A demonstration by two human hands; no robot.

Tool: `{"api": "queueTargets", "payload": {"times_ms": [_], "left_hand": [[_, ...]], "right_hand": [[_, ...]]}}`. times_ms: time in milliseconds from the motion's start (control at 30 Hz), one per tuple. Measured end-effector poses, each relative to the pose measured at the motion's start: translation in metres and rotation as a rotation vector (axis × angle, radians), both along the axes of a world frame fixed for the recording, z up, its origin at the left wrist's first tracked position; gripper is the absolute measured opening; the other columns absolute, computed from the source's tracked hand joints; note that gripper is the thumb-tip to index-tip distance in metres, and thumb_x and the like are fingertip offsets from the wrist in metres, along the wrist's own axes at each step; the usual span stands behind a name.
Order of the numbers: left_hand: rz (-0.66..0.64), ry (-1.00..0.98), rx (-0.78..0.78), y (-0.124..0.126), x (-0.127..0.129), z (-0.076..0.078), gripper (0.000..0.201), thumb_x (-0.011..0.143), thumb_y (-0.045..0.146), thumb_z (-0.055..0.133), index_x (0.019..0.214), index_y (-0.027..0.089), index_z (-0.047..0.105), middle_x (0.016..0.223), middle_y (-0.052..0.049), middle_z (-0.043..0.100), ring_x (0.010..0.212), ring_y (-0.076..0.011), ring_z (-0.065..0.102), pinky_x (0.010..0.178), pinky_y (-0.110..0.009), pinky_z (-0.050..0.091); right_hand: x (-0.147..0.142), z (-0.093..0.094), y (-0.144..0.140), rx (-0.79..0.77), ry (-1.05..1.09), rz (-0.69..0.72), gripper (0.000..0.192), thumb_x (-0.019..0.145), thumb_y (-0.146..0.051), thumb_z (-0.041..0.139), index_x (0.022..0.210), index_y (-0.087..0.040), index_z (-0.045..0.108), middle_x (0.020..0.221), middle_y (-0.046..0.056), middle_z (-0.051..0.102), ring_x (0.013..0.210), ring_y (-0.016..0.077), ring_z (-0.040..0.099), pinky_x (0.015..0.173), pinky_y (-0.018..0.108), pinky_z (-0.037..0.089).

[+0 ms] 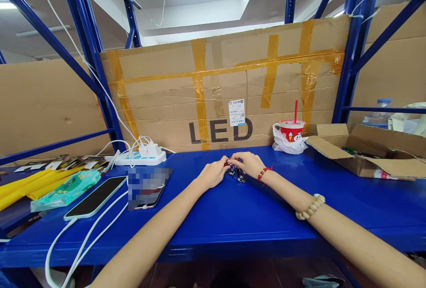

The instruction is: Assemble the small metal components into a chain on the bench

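My left hand (214, 173) and my right hand (249, 164) meet over the middle of the blue shelf top (226, 217). The fingers of both are closed in a pinch around a small red item (227, 163). Below the fingertips, a cluster of dark and shiny metal pieces (240, 175) hangs or lies against the surface, perhaps a bunch of keys; its exact kind is too small to tell. A red bead bracelet (262, 173) and a pale bead bracelet (311, 207) circle my right arm.
Left are a phone (96, 197), a second phone (153, 197), white cables, a power strip (141, 158), a teal packet (68, 189) and yellow strips (29, 186). Right stand a red cup (291, 132) with a straw and an open carton (359, 157). Cardboard (166, 101) closes the back.
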State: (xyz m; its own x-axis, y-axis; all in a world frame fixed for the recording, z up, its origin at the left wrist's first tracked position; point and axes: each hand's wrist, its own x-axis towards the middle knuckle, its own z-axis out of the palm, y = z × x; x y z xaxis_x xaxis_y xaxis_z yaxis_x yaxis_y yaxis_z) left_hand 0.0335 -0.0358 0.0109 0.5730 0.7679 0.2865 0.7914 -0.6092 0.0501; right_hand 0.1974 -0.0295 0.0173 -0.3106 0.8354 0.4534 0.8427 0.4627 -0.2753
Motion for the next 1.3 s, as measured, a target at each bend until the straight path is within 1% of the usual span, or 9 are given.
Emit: {"api": "queueTargets", "payload": {"times_ms": [200, 367, 533, 700, 967, 1167, 1300], "left_hand": [[-0.019, 0.004, 0.027, 0.0007, -0.0009, -0.0007, 0.024, 0.09, 0.033, 0.017, 0.106, 0.023, 0.032, 0.1, -0.004, 0.059, 0.088, -0.021, 0.057, 0.064, -0.029, 0.043], [-0.025, 0.009, 0.045, 0.001, -0.0012, -0.0012, 0.024, 0.09, 0.033, 0.017, 0.104, 0.022, 0.034, 0.099, -0.004, 0.059, 0.088, -0.0209, 0.058, 0.064, -0.029, 0.043], [-0.01, 0.022, 0.03, 0.0003, -0.0008, -0.0006, 0.024, 0.09, 0.032, 0.017, 0.104, 0.022, 0.034, 0.1, -0.004, 0.058, 0.089, -0.0197, 0.057, 0.065, -0.028, 0.043], [-0.017, 0.015, 0.042, 0.0016, -0.0013, -0.0014, 0.024, 0.09, 0.033, 0.018, 0.103, 0.022, 0.034, 0.098, -0.004, 0.059, 0.086, -0.0209, 0.058, 0.064, -0.029, 0.043], [-0.021, 0.004, 0.047, 0.0032, -0.0016, -0.0023, 0.024, 0.089, 0.034, 0.017, 0.103, 0.022, 0.033, 0.097, -0.004, 0.059, 0.086, -0.021, 0.058, 0.064, -0.029, 0.043], [-0.037, -0.018, 0.042, 0.0049, -0.0031, -0.0044, 0.023, 0.09, 0.033, 0.019, 0.102, 0.022, 0.035, 0.101, -0.004, 0.058, 0.09, -0.0201, 0.057, 0.067, -0.028, 0.043], [-0.034, -0.026, 0.04, 0.0033, -0.0029, -0.0032, 0.023, 0.089, 0.033, 0.019, 0.101, 0.023, 0.036, 0.1, -0.003, 0.059, 0.088, -0.0201, 0.058, 0.067, -0.028, 0.044]], "right_hand": [[-0.0004, -0.0007, 0.0016, 0.008, -0.009, 0.0, 0.039, 0.08, -0.051, 0.034, 0.066, -0.024, 0.058, 0.065, -0.004, 0.062, 0.055, 0.0091, 0.051, 0.047, 0.02, 0.023], [0.0002, -0.0011, 0.0014, 0.01, -0.016, 0.006, 0.04, 0.081, -0.051, 0.032, 0.067, -0.024, 0.059, 0.065, -0.003, 0.062, 0.054, 0.0091, 0.051, 0.046, 0.02, 0.022], [-0.0005, -0.0005, 0.001, 0.012, -0.025, 0.007, 0.04, 0.081, -0.05, 0.032, 0.066, -0.023, 0.058, 0.066, -0.003, 0.062, 0.055, 0.0092, 0.051, 0.046, 0.02, 0.022], [-0.0011, 0.0004, -0.0015, 0.009, -0.015, 0.015, 0.039, 0.081, -0.049, 0.033, 0.065, -0.023, 0.057, 0.062, -0.003, 0.061, 0.057, 0.0096, 0.052, 0.047, 0.02, 0.024], [-0.0005, -0.0003, -0.0004, 0.007, -0.004, 0.027, 0.039, 0.081, -0.05, 0.033, 0.064, -0.023, 0.056, 0.063, -0.003, 0.062, 0.055, 0.0092, 0.052, 0.048, 0.02, 0.025], [-0.0018, -0.0004, -0.0025, -0.004, -0.009, 0.002, 0.04, 0.082, -0.05, 0.032, 0.065, -0.023, 0.056, 0.064, -0.004, 0.062, 0.052, 0.0089, 0.051, 0.048, 0.02, 0.024], [-0.0027, 0.0017, -0.0045, -0.01, -0.013, 0.003, 0.04, 0.082, -0.049, 0.031, 0.064, -0.022, 0.055, 0.063, -0.004, 0.062, 0.052, 0.0086, 0.051, 0.048, 0.02, 0.024]]}}
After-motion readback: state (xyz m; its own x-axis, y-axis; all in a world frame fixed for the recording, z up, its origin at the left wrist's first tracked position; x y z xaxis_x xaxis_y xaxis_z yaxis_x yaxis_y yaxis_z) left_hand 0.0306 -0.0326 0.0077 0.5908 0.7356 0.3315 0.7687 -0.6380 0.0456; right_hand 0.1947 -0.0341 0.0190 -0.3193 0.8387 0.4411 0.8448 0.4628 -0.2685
